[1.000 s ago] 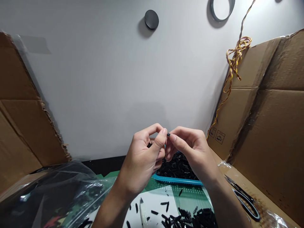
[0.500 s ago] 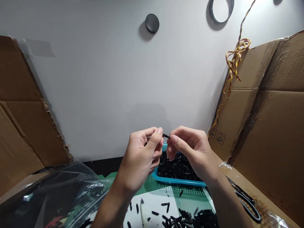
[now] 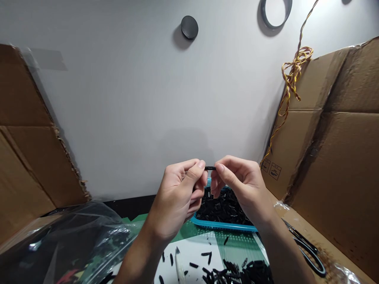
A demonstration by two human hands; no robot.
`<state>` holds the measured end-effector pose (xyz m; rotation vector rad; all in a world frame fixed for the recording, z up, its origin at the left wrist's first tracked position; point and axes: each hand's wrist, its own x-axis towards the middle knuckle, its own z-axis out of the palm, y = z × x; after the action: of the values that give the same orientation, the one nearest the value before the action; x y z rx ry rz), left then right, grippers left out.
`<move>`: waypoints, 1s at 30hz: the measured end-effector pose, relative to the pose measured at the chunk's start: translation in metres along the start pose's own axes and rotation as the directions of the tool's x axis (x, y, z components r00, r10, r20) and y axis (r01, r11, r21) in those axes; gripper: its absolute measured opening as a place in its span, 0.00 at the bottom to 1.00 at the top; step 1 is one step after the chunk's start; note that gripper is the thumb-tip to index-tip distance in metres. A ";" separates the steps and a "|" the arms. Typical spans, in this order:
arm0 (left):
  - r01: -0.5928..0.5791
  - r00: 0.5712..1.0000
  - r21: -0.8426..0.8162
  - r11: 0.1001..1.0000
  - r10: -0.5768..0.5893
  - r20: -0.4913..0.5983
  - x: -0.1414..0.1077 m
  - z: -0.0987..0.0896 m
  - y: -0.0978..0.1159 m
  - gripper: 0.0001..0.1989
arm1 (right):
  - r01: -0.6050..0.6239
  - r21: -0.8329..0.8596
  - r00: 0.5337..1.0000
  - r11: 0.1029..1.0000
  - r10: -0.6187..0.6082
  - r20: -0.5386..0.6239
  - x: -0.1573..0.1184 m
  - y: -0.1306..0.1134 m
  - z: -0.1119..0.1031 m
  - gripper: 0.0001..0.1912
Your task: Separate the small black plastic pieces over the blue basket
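Note:
Between my two hands a small black strip-like piece [image 3: 210,168] is held level, one end in each pinch. My left hand [image 3: 183,189] grips its left end between thumb and forefinger, the other fingers curled under. The right end sits in the thumb-and-finger pinch of my right hand [image 3: 241,183]. Behind and below my hands stands a blue plastic basket [image 3: 225,226] full of similar black pieces [image 3: 220,209]. Lower down, a heap of loose black pieces [image 3: 248,272] lies partly on a white sheet [image 3: 201,244], next to a pale pointed tool [image 3: 179,264].
Clear plastic bags [image 3: 97,225] lie at the left on the green mat [image 3: 183,230]. Scissors [image 3: 308,252] rest at the right. Cardboard walls rise on the left [image 3: 29,118] and right [image 3: 340,150], and twisted yellow-brown wire [image 3: 293,75] hangs at the right one.
The black piece has turned from slanting to nearly level, and more of it shows. My hands have shifted slightly right, with the right one a little farther from the left.

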<state>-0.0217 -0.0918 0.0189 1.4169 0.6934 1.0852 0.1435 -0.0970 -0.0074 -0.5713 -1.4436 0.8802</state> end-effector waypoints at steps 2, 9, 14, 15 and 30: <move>0.007 1.000 -0.003 1.000 -0.007 0.012 0.001 0.000 0.000 0.23 | -0.002 -0.006 1.000 1.000 0.002 -0.002 0.000 -0.001 0.000 0.17; 0.009 1.000 -0.014 1.000 -0.009 0.026 0.000 0.001 0.000 0.23 | -0.015 -0.012 1.000 1.000 0.014 -0.009 0.002 0.000 0.000 0.21; 0.021 1.000 0.020 1.000 -0.022 0.017 -0.001 0.001 -0.002 0.24 | -0.020 -0.013 1.000 1.000 0.020 -0.018 0.002 0.000 0.000 0.21; 0.023 1.000 0.027 0.999 -0.023 0.010 0.000 0.001 -0.002 0.24 | -0.018 -0.017 1.000 1.000 0.017 -0.023 0.002 0.000 -0.001 0.21; -0.191 0.928 -0.565 0.803 -0.040 -0.370 0.001 0.004 0.011 0.21 | 0.096 -0.444 0.947 0.891 0.056 0.318 -0.011 -0.015 0.009 0.12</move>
<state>-0.0198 -0.0948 0.0304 0.7046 0.4845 1.4971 0.1386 -0.1160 -0.0015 -0.7837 -1.9786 0.6323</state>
